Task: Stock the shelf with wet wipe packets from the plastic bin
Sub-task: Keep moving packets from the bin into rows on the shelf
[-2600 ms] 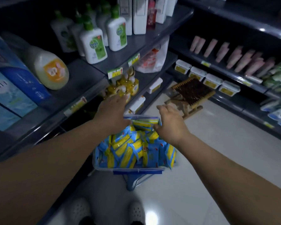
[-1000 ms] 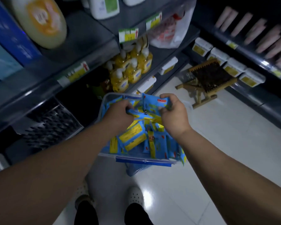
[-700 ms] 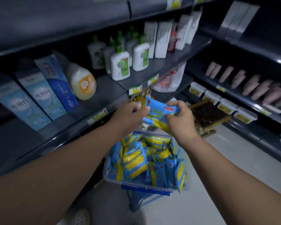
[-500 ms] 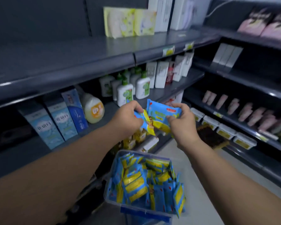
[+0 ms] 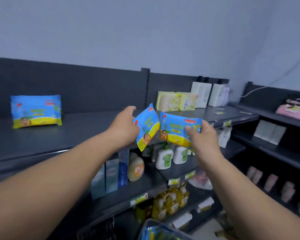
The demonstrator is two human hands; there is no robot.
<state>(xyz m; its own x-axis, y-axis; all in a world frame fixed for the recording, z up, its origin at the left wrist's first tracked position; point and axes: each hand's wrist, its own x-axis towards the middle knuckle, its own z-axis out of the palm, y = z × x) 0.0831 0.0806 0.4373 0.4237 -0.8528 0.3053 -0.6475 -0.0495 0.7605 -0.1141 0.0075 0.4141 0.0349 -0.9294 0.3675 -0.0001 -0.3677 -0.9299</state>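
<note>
The left hand (image 5: 124, 129) has its grip closed on one wet wipe packet (image 5: 146, 126), fingers behind it and thumb side forward, the packet tilted with its top leaning right. The right hand (image 5: 203, 135) pinches a second packet (image 5: 177, 129) by its right end, thumb on the printed face, held nearly level. The two packets almost touch at their upper corners.

Half a second ago both packets were at chest height, just above the plastic bin (image 5: 156, 231); now they are raised to the edge of the top shelf (image 5: 87, 125), and the bin has dropped to the bottom of the view. The pick is done, and what remains for this pair looks like the placing.

Each packet is a soft, flat pouch, blue above and yellow below, with a cartoon figure near the bottom corner. A matching packet (image 5: 35, 110) already stands upright far to the left on the same shelf, well apart from the hands, with bare shelf between.
</note>
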